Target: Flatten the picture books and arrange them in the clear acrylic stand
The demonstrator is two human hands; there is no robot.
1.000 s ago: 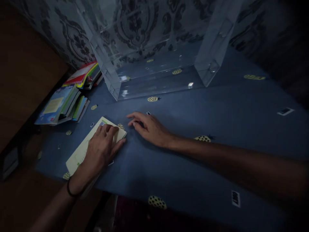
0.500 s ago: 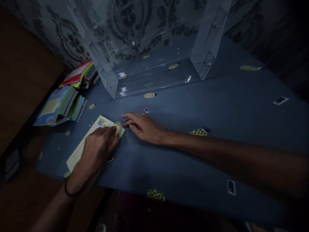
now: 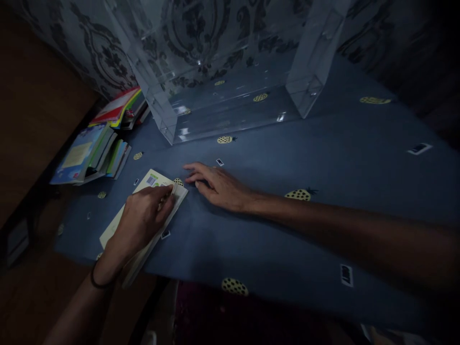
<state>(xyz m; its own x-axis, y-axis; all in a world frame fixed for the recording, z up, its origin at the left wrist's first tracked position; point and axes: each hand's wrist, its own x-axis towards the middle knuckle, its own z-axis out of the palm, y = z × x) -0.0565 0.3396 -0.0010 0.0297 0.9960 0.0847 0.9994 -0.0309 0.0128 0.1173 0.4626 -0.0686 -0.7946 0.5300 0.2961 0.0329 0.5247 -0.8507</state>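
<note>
A pale-covered book (image 3: 151, 182) with a barcode near its top lies at the left front of the table, its page edges facing right. My left hand (image 3: 143, 215), with a dark band at the wrist, lies over it, fingers curled and closed at the book's right edge; the fingertips are partly hidden. To the right of the book, my right hand (image 3: 219, 187) rests low over the blue tablecloth (image 3: 251, 244). Its fingers are stretched out and apart, pointing at the book's top corner, and it holds nothing.
Behind my hands stands a clear acrylic shelf (image 3: 165, 120) against the patterned wall (image 3: 97, 48). At the left lie a blue-covered book (image 3: 81, 148) with others under it and a red-covered stack (image 3: 117, 108). The table's front edge runs below my hands.
My left hand has raised the book's right edge a little, so more of its page edges show. The right hand stays almost in place.
</note>
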